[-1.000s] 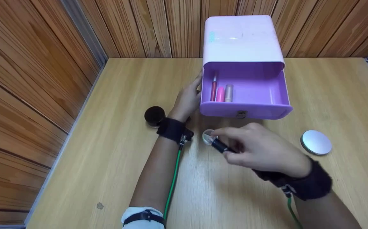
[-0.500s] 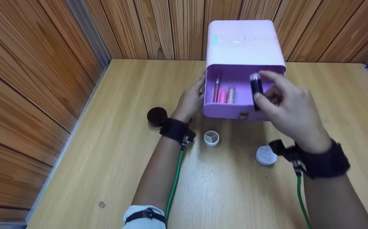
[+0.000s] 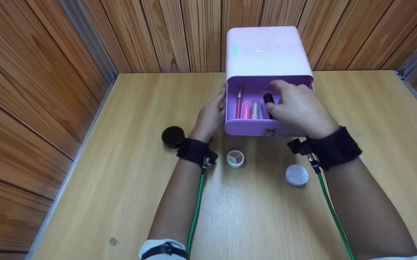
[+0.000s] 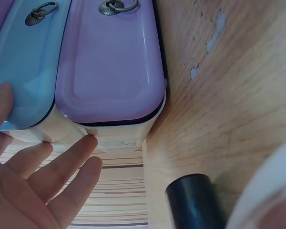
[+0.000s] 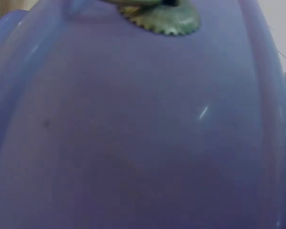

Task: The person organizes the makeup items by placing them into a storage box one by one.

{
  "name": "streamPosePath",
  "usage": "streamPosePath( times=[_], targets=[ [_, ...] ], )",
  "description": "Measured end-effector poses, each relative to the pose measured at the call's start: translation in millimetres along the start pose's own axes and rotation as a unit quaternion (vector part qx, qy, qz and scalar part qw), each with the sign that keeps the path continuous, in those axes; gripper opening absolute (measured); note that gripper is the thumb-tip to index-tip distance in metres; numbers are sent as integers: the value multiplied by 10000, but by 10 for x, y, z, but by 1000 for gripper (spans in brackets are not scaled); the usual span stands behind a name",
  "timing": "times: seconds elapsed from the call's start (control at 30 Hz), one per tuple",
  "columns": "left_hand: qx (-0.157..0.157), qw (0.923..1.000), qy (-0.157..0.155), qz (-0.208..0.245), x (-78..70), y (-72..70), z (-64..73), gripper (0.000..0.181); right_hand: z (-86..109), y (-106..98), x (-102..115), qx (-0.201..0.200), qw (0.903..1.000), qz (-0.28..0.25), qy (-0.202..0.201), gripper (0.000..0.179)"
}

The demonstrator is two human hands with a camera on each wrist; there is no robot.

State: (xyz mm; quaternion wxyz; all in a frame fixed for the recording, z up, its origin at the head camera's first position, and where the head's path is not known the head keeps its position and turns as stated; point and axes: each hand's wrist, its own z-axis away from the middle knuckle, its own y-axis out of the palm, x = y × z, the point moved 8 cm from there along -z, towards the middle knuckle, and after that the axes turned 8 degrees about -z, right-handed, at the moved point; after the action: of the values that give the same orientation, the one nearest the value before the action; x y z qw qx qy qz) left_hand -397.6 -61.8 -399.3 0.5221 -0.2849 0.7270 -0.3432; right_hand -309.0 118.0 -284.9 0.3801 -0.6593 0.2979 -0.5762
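Note:
The right hand reaches into the pulled-out purple drawer and pinches a dark lipstick-like tube between thumb and fingers. Left of that tube stand a greyish tube, a pink tube and a slim red tube with a silvery top. Against the left side of the pink cabinet rests the left hand. In the left wrist view its fingers are extended along the cabinet's side, and its thumb lies on a blue drawer front. The right wrist view shows mostly purple drawer front.
A dark round jar stands beside the left wrist. In front of the drawer are a small pot with a three-part inside and a white round container. Slatted wooden walls bound the table at the back and left.
The right hand has carried the dark tube from over the small pot up and into the drawer. The left hand stays at the cabinet's side; the head view has shifted slightly.

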Motion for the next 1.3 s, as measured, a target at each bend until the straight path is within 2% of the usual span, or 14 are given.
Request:
streamPosePath(
  times=[0.2, 0.43, 0.7, 0.87, 0.97, 1.07, 1.13, 1.17, 1.2, 1.23, 1.27, 1.3],
  targets=[
    [16, 10000, -69, 59, -40, 7, -47, 60, -87, -19, -59, 402, 9991, 108, 113, 53],
    [119, 9997, -185, 115, 0, 67, -30, 59, -146, 108, -143, 995, 9947, 19, 270, 62],
    [-71, 9995, -84, 291, 9, 40, -42, 59, -178, 167, -134, 1265, 9917, 23, 231, 65],
    [-107, 9995, 45, 310, -2, 52, -52, 60, -165, 164, -151, 1186, 9927, -75, 213, 61],
    [-103, 9996, 70, 246, -11, 71, -40, 61, -136, 112, -151, 932, 9956, -119, 58, 57],
    [-64, 9997, 46, 234, -9, 100, -17, 61, -54, -6, -149, 514, 9981, -327, -129, 53],
    [-6, 9996, 4, 272, -8, 124, 6, 61, 39, -135, -167, -13, 9977, -603, -298, 48],
    [34, 9995, -14, 319, -13, 137, 13, 61, 95, -218, -187, -402, 9949, -810, -448, 44],
    [61, 9994, -6, 341, -23, 147, 10, 61, 153, -316, -222, -884, 9885, -1055, -628, 40],
    [82, 9992, -30, 383, -25, 148, 10, 61, 206, -415, -273, -1421, 9763, -1395, -847, 35],
    [84, 9991, -34, 406, -28, 147, 8, 62, 263, -513, -343, -2011, 9585, -1704, -1087, 30],
    [80, 9990, -35, 434, -30, 143, 5, 62, 326, -602, -444, -2584, 9348, -2067, -1294, 25]
  ],
)
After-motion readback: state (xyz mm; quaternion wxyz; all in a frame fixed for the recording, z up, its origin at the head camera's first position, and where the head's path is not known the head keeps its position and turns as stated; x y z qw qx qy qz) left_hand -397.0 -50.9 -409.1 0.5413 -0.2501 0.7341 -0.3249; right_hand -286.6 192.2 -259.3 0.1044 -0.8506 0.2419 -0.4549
